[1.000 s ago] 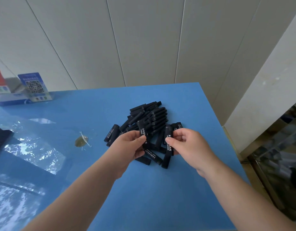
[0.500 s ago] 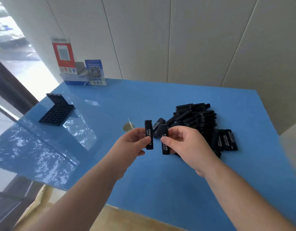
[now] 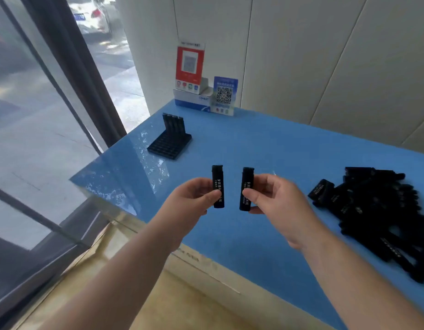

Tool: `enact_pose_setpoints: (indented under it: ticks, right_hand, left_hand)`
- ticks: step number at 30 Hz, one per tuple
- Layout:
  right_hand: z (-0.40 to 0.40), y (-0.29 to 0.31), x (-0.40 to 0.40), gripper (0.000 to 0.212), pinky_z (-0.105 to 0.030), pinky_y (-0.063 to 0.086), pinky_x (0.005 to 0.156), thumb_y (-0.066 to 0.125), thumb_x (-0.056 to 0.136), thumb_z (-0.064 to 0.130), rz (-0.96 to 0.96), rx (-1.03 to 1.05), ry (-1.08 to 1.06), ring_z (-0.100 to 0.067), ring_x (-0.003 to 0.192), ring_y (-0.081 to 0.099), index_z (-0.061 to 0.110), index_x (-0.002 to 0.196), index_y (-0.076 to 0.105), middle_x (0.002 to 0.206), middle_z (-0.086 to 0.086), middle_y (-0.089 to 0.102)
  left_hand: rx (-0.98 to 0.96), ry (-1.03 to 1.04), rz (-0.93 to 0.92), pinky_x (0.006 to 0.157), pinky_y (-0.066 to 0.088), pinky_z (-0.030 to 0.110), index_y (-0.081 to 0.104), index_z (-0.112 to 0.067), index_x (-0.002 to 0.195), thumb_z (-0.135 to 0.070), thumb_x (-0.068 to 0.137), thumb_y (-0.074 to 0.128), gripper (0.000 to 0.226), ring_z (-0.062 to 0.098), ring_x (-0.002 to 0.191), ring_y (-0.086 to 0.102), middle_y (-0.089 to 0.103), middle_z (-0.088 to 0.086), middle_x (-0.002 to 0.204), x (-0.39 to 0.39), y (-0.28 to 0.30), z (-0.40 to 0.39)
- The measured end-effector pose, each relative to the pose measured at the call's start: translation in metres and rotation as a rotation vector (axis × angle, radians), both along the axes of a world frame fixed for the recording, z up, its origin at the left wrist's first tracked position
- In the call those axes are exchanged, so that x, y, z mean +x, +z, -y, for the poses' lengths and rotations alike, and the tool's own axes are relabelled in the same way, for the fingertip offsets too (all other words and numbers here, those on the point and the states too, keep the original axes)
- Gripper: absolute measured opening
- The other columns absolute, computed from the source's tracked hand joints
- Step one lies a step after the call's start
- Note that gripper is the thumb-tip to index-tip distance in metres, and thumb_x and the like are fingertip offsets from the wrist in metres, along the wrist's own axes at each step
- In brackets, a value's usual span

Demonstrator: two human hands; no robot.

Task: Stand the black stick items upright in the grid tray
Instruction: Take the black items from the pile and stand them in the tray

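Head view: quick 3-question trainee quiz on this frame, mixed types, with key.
1. True or false: each hand holds one stick.
2. The tray holds standing sticks in: A) its far row B) its near row C) every cell.
3. Fill in: the loose pile lies to the person's ____.

Key:
1. True: left hand holds the left stick, right hand holds the right stick.
2. A.
3. Right.

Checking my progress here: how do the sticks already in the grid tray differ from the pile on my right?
The sticks in the grid tray stand upright in a neat row at its far edge; the pile lies flat and jumbled on the blue table. The row holds few, the pile many. Both are black.
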State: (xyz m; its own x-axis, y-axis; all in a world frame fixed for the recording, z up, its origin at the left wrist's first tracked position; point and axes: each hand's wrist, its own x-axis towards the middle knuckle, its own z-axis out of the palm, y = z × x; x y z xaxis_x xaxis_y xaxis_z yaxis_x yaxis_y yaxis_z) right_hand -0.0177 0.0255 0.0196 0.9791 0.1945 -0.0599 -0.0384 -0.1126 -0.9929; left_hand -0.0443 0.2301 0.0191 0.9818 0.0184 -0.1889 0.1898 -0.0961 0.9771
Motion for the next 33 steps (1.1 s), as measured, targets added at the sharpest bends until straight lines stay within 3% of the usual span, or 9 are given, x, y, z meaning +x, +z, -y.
enact_pose_setpoints:
  ticks: [9,17,21,27,33]
  right_hand:
    - [-0.125,-0.006,-0.004,0.011,-0.025,0.060,0.076,0.069,0.095,0.021,0.007,-0.041,0.000,-0.008,0.090,0.074,0.028,0.101,0.075,0.096,0.009,0.078]
    - [-0.169,-0.012,0.013,0.014,-0.032,0.059,0.081,0.068,0.095,0.021,0.005,-0.072,-0.031,-0.010,0.089,0.074,0.032,0.102,0.074,0.095,0.010,0.078]
    - [-0.177,-0.017,0.038,0.016,-0.027,0.061,0.077,0.070,0.094,0.019,0.006,-0.035,-0.059,-0.009,0.089,0.074,0.033,0.097,0.075,0.095,0.010,0.078]
    - [-0.191,-0.023,0.096,0.013,-0.033,0.062,0.080,0.072,0.092,0.016,-0.010,-0.027,-0.085,-0.010,0.088,0.074,0.028,0.095,0.074,0.093,0.008,0.077]
    - [-0.214,-0.025,0.151,0.013,-0.032,0.058,0.082,0.076,0.088,0.018,0.009,-0.047,-0.099,-0.010,0.086,0.073,0.030,0.093,0.074,0.092,0.011,0.077]
  left_hand:
    - [0.046,-0.057,0.038,0.078,0.046,0.026,0.073,-0.038,0.094,-0.024,0.094,0.067,0.015,0.002,0.083,0.067,0.076,-0.008,0.092,-0.003,0.006,-0.128]
    - [0.049,-0.080,0.041,0.078,0.052,0.025,0.073,-0.041,0.095,-0.025,0.095,0.066,0.017,0.001,0.083,0.068,0.076,-0.010,0.092,0.022,-0.004,-0.174]
    - [0.090,-0.139,0.039,0.078,0.052,0.024,0.072,-0.039,0.098,-0.027,0.094,0.066,0.014,0.002,0.084,0.068,0.076,-0.011,0.092,0.053,-0.008,-0.182]
    - [0.178,-0.105,0.041,0.086,0.058,0.039,0.071,-0.032,0.100,-0.034,0.085,0.068,0.016,0.018,0.093,0.072,0.076,-0.007,0.097,0.116,-0.011,-0.201]
    - [0.268,-0.099,0.068,0.070,0.053,0.016,0.072,-0.036,0.098,-0.025,0.092,0.068,0.013,0.001,0.078,0.068,0.075,-0.014,0.091,0.169,-0.016,-0.225]
